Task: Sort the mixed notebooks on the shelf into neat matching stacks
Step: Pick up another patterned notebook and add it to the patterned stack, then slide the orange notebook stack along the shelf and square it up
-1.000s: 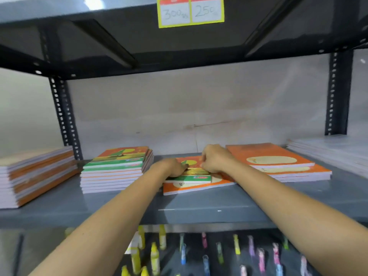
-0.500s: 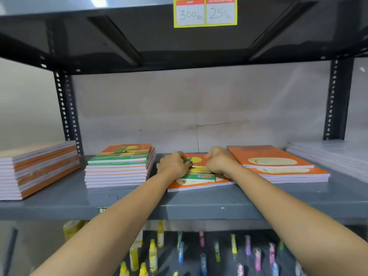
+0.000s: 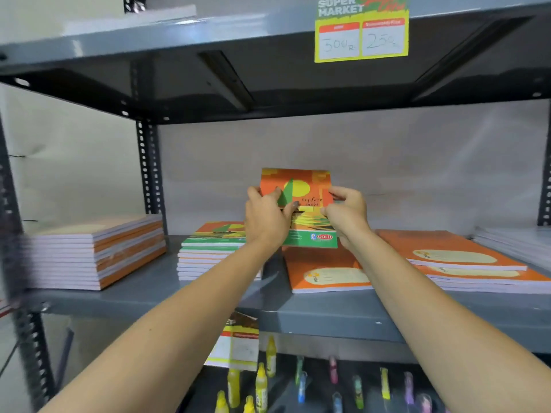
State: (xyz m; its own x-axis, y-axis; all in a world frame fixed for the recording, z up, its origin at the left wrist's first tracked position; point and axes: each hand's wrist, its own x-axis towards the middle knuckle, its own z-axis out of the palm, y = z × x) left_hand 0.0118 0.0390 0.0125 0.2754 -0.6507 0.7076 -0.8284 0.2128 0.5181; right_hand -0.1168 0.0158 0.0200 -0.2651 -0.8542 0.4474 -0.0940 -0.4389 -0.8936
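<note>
A small orange-and-green patterned notebook (image 3: 301, 192) is held upright above the shelf, cover facing me. My left hand (image 3: 267, 217) grips its left edge and my right hand (image 3: 347, 211) grips its right edge. Below it lies a single larger orange notebook (image 3: 325, 272) with a pale oval label. To the left stands a stack of matching small patterned notebooks (image 3: 208, 254). To the right is a stack of large orange notebooks (image 3: 459, 260).
A tall stack of orange-spined notebooks (image 3: 98, 251) sits at the far left of the grey shelf (image 3: 328, 314). White pads (image 3: 518, 242) lie at the far right. A price tag (image 3: 360, 34) hangs above. Glue bottles (image 3: 262, 383) and pens fill the shelf below.
Both hands have lifted the small patterned notebook off the large orange notebook and tipped it upright. The view has moved closer to the shelf.
</note>
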